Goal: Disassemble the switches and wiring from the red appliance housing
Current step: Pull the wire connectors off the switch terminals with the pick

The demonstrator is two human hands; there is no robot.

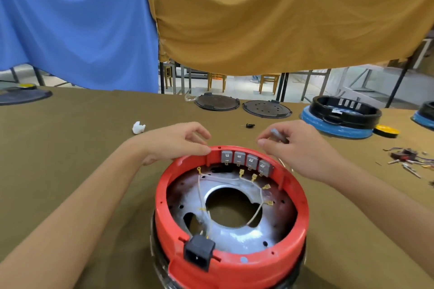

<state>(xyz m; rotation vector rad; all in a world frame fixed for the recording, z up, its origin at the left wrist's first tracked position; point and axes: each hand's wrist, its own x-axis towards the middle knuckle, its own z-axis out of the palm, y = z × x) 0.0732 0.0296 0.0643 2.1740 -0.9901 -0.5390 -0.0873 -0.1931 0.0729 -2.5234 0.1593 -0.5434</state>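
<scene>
Both hands point(178, 142) point(298, 145) crowded the far rim of the red housing point(234, 263), blocking the switches point(246, 162) from behind. Loose wires point(234, 179) crossed the housing's open middle, while the counter point(70, 148) lay open on its left

Blue cloth point(77, 23), mustard cloth point(281, 14) hanging; white wad point(138, 127), two dark discs point(217, 102) on table.
</scene>
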